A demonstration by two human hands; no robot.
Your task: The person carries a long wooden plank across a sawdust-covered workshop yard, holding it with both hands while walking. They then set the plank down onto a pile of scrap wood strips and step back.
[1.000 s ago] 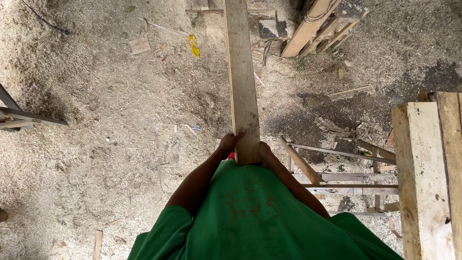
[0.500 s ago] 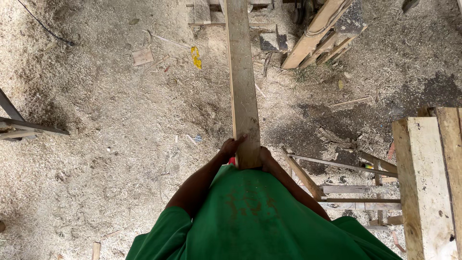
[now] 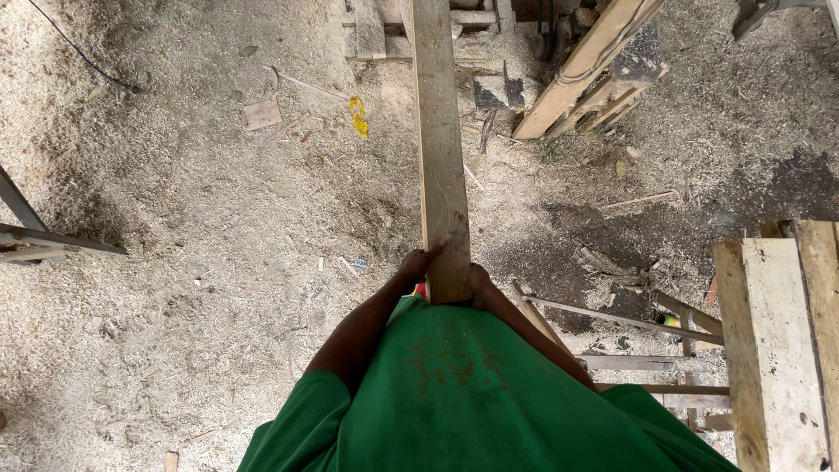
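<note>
Basically, long plank [image 3: 440, 149] runs straight ahead from the green shirt [image 3: 472, 393], level over the sawdust floor [image 3: 192, 218]; left hand [image 3: 416, 263] and right hand [image 3: 480, 284] clamp its near end, equally close.

You see sawdust floor [image 3: 175, 262], yellow scrap [image 3: 359, 117] near its top edge, small wood offcut [image 3: 262, 114] left of that, pale planks [image 3: 782, 350] at right edge, black cable [image 3: 83, 57] top left corner.
</note>
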